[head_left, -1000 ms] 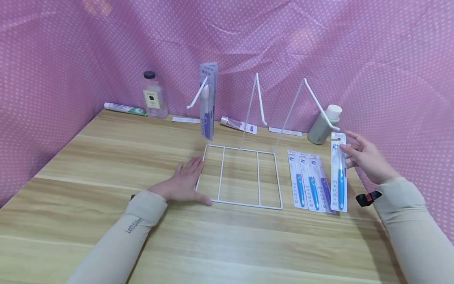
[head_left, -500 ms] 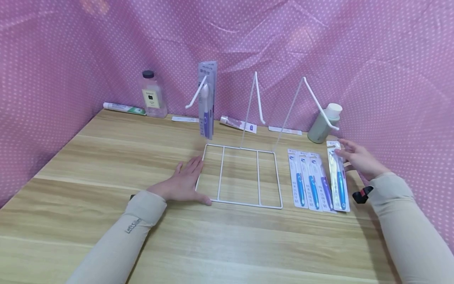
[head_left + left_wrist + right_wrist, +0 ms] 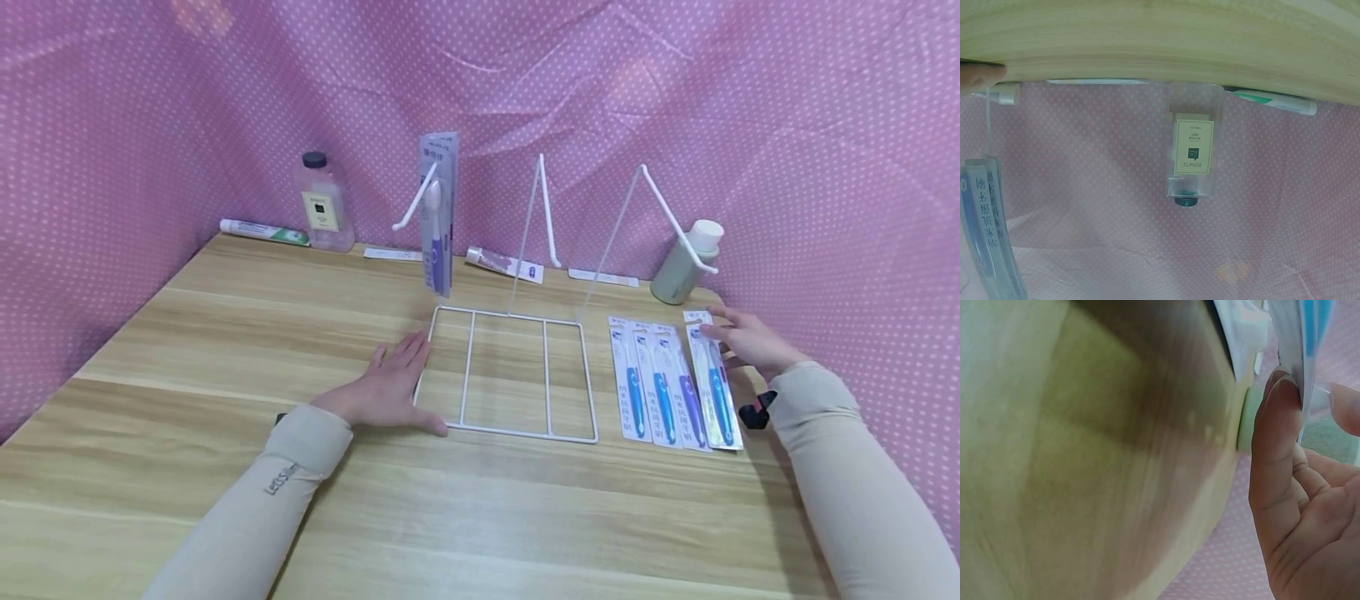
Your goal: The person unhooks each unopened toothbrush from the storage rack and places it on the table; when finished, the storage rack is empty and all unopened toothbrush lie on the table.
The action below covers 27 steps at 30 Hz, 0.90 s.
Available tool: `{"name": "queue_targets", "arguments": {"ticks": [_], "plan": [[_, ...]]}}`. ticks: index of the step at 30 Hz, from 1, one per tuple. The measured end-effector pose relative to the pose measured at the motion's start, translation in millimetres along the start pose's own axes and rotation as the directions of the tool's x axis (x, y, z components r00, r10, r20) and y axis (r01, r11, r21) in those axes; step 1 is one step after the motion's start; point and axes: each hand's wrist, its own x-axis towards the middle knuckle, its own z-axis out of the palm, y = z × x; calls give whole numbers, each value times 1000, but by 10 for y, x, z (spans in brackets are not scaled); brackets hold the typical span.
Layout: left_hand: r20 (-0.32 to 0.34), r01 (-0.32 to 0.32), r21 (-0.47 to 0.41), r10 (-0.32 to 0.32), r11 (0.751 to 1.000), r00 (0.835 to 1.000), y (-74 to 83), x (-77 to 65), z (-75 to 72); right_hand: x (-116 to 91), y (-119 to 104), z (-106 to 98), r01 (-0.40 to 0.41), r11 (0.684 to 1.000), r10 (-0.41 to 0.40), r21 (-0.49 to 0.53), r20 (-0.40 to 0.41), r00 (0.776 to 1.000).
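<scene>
My right hand (image 3: pixel 753 342) pinches the upper right edge of a packaged blue toothbrush (image 3: pixel 717 392), which slants at the right end of a row of packaged toothbrushes (image 3: pixel 660 387). In the right wrist view its fingers (image 3: pixel 1279 425) lie behind the pack's edge. My left hand (image 3: pixel 382 387) lies with spread fingers on the table, against the left side of a white wire rack (image 3: pixel 506 432). More packaged toothbrushes (image 3: pixel 438 242) hang from the rack's left hook. The middle hook (image 3: pixel 549 217) and right hook (image 3: pixel 675 221) carry nothing.
Along the back stand a clear bottle with a black cap (image 3: pixel 324 208) and a grey-green bottle with a white cap (image 3: pixel 678 271). A toothpaste tube (image 3: pixel 266 231) and a pinkish tube (image 3: pixel 502 262) lie there too. A pink dotted cloth (image 3: pixel 495 83) hangs behind the wooden table (image 3: pixel 450 517).
My right hand has lowered the packaged blue toothbrush and moved it a little left, beside the row. The left hand has stayed in place by the rack.
</scene>
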Motion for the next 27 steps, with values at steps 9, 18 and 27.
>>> {"name": "queue_targets", "arguments": {"ticks": [9, 18, 27], "plan": [[-6, -2, 0, 2, 1000, 1000, -6, 12, 10, 74, 65, 58, -26, 1000, 26, -15, 14, 1000], [-5, 0, 12, 0, 1000, 1000, -17, 18, 24, 95, 94, 125, -49, 995, 50, -83, 12, 999], [-1, 1, 9, -1, 1000, 1000, -11, 13, 15, 96, 52, 117, -97, 980, 93, -174, -30, 995]]}}
